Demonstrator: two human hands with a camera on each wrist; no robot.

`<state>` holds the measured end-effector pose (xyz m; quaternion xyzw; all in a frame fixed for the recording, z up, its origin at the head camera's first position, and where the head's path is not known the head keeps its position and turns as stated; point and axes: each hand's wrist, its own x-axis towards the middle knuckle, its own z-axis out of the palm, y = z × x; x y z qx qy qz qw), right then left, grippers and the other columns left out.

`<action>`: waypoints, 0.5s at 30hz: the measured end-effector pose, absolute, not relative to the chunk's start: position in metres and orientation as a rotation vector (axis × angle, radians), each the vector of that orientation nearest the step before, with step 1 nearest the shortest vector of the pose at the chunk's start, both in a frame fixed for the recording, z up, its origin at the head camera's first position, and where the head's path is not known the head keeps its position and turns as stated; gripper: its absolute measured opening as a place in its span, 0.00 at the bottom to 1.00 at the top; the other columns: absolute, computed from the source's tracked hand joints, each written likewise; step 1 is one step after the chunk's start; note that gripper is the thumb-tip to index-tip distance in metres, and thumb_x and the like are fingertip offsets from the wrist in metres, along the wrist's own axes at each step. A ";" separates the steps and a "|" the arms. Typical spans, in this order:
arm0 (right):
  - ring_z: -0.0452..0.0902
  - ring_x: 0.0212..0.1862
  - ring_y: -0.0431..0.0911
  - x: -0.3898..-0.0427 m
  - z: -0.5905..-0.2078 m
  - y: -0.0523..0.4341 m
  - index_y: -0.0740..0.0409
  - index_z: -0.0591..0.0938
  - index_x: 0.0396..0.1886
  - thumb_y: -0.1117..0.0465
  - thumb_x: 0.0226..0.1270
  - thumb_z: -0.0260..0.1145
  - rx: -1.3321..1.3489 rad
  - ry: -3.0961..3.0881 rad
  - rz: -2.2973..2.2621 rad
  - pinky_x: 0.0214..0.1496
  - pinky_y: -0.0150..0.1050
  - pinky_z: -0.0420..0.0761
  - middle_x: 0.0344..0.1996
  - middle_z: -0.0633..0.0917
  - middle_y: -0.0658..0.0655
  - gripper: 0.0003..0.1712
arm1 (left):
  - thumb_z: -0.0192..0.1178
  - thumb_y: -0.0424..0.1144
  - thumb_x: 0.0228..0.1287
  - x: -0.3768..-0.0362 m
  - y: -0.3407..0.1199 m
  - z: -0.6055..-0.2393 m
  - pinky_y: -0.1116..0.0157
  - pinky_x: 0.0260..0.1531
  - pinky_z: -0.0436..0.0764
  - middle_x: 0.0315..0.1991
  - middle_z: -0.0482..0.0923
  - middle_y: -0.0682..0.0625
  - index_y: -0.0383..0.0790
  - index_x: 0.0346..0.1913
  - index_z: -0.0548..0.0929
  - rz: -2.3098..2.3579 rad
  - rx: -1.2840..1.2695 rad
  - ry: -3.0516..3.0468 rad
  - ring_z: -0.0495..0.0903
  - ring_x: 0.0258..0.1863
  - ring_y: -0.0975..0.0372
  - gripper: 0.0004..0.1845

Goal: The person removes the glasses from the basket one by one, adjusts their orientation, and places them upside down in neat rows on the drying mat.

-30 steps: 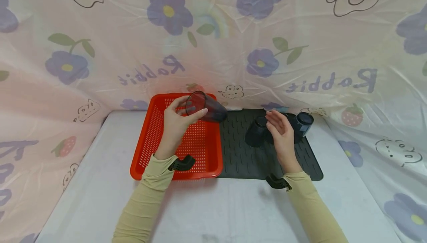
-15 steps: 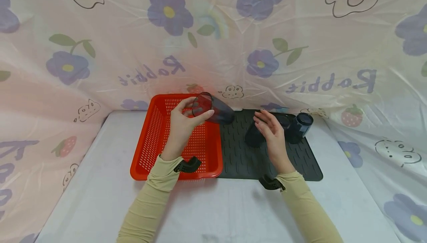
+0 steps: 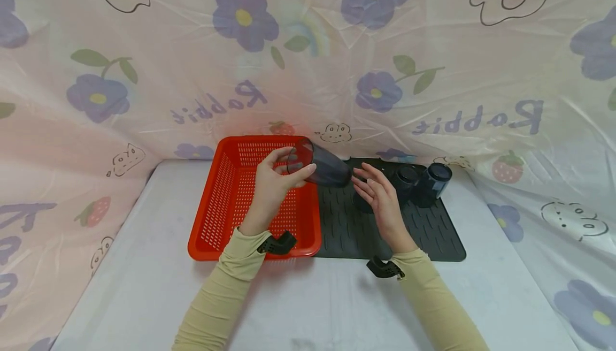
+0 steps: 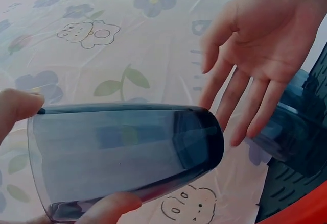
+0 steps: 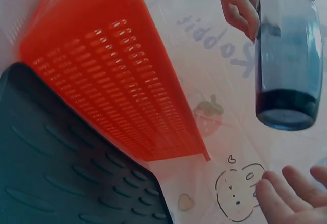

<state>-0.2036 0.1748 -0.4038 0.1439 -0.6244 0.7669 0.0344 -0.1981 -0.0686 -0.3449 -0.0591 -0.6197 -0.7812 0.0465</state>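
The left hand (image 3: 274, 185) grips a dark see-through tumbler (image 3: 320, 166) near its rim, thumb and fingers curled round it. The tumbler is tilted almost on its side, in the air over the right edge of the red basket (image 3: 226, 201), w/ its base toward the black drain mat (image 3: 433, 233).

The right hand (image 3: 380, 196) is open, fingers straight and spread, palm turned to the tumbler's base, close but not touching it. Behind this hand, on the mat, stand 3 more dark tumblers (image 3: 435, 180), mouth down as far as I can tell.

My judgement: the step is a hand-over btw. the hands, basket side to mat side. Next move calls for the right hand to close round the tumbler's base end before the left hand lets go.
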 end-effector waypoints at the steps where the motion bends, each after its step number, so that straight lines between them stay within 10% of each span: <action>1: 0.70 0.62 0.58 -0.203 -0.404 0.174 0.63 0.63 0.70 0.62 0.78 0.43 0.434 -1.929 2.368 0.65 0.51 0.66 0.63 0.69 0.68 0.24 | 0.74 0.38 0.52 -0.198 -0.068 -0.346 0.59 0.34 0.84 0.50 0.75 0.38 0.38 0.59 0.73 -2.393 -0.177 -1.892 0.78 0.43 0.51 0.31; 15: 0.80 0.51 0.51 -0.204 -0.407 0.164 0.55 0.64 0.71 0.49 0.80 0.39 0.383 -1.936 2.625 0.60 0.46 0.73 0.63 0.71 0.60 0.28 | 0.69 0.32 0.57 -0.198 -0.058 -0.358 0.56 0.34 0.84 0.51 0.72 0.38 0.31 0.62 0.70 -2.478 -0.155 -1.841 0.80 0.36 0.54 0.30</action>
